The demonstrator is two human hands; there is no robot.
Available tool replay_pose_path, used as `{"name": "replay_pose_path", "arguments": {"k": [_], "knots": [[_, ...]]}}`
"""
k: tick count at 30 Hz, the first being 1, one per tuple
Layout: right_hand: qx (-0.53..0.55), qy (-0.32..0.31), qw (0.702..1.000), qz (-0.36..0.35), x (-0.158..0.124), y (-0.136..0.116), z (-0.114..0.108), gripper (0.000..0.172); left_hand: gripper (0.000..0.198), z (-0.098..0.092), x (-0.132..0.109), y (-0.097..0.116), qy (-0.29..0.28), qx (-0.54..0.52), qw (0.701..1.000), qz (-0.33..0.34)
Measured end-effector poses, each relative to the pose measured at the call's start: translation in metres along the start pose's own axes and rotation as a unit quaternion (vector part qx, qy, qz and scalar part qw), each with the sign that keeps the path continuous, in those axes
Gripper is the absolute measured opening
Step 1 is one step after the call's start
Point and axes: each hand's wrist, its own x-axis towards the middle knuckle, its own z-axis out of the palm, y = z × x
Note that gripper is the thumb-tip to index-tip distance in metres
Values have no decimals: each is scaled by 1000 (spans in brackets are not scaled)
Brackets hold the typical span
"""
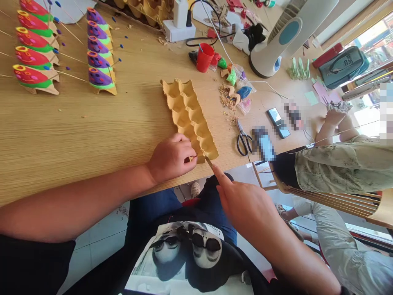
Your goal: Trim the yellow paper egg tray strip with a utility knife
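Observation:
A yellow cardboard egg carton (192, 116) lies with its cups open on the wooden table, its near end by the front edge. My left hand (173, 157) is closed with curled fingers on the near left corner of that carton, partly hiding it. My right hand (245, 200) grips a slim knife (208, 162), index finger stretched along it. The knife's tip touches the carton's near end, between the two rows of cups. Most of the knife's handle is hidden inside my right hand.
Black-handled scissors (244, 139) and a phone (278, 123) lie to the right. Beyond are a red cup (205, 57), clay bags, carton scraps and a white fan (276, 45). Painted carton pieces (101, 61) with sticks stand at left. Another person's hands (336, 116) are at far right.

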Motion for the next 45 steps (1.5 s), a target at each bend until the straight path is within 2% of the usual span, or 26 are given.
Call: {"name": "replay_pose_path", "arguments": {"k": [8,14,23,28,45], "knots": [[-6,8,1000,-3,-2,2,1,69,22,0,0,-1,1,2,1000,6],[-12,40,999,-5,-1,1,8,70,22,1,0,-1,3,0,1000,8],[-11,23,1000,-2,0,1,7,73,22,0,0,0,1,3,1000,5],[-8,43,999,2,2,1,11,73,23,0,0,1,3,3,1000,5],[-9,40,999,-2,1,0,11,71,23,0,-1,0,-6,-1,1000,-1]]}}
